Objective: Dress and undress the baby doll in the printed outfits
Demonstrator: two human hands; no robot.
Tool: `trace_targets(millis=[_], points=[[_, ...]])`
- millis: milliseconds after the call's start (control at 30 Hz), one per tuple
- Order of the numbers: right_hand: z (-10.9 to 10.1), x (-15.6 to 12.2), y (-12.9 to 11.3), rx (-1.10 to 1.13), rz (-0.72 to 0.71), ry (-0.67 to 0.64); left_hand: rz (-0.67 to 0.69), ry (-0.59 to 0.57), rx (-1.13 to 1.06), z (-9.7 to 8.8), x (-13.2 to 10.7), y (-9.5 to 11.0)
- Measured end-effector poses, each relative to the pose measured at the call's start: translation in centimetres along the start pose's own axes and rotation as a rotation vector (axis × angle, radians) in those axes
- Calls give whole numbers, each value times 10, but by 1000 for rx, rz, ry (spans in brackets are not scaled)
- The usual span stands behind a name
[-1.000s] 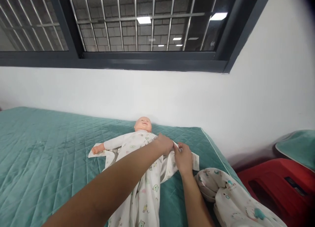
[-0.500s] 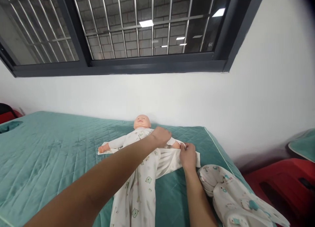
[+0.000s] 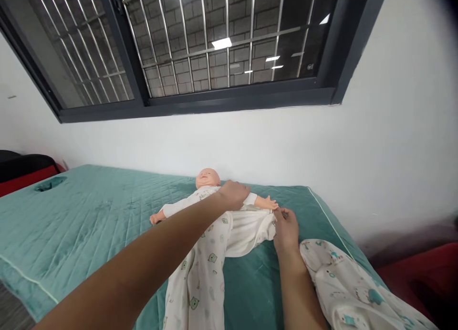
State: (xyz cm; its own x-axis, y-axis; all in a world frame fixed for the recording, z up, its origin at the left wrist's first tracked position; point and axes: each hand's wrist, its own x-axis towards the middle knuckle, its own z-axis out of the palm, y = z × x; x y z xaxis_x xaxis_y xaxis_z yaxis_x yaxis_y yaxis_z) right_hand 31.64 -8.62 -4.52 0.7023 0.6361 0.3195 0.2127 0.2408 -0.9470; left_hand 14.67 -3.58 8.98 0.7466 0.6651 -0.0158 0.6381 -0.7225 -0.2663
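Observation:
A baby doll (image 3: pixel 208 177) lies face up on the green quilted bed cover, in a white long-sleeved garment. Under and below it spreads a white print romper (image 3: pixel 205 268) with long legs, an open flap lying to the right. My left hand (image 3: pixel 235 195) is closed at the doll's shoulder on the right, on the white sleeve; its fingertips are partly hidden. Beside the doll's bare outstretched hand (image 3: pixel 269 203), my right hand (image 3: pixel 286 228) pinches the bunched edge of the romper. My left forearm hides part of the doll's body.
A bundled white print cloth (image 3: pixel 352 282) lies right of my right forearm. The green bed cover (image 3: pixel 93 215) has a hole at its far left. White wall and a barred window (image 3: pixel 222 67) stand behind. Red and black objects (image 3: pixel 26 170) are at the left, red ones at the right.
My right hand has moved right, and the romper's edge has bunched and drawn back, baring the doll's hand. My left hand stays at the shoulder. The view has shifted slightly left.

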Motion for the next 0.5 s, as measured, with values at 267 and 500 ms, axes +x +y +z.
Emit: trace_targets(millis=[267, 500], points=[[-2, 0, -4, 80, 34, 109, -57, 13, -72, 17, 5, 27], [-1, -18, -30, -133, -112, 181, -206, 256, -250, 9, -58, 10]])
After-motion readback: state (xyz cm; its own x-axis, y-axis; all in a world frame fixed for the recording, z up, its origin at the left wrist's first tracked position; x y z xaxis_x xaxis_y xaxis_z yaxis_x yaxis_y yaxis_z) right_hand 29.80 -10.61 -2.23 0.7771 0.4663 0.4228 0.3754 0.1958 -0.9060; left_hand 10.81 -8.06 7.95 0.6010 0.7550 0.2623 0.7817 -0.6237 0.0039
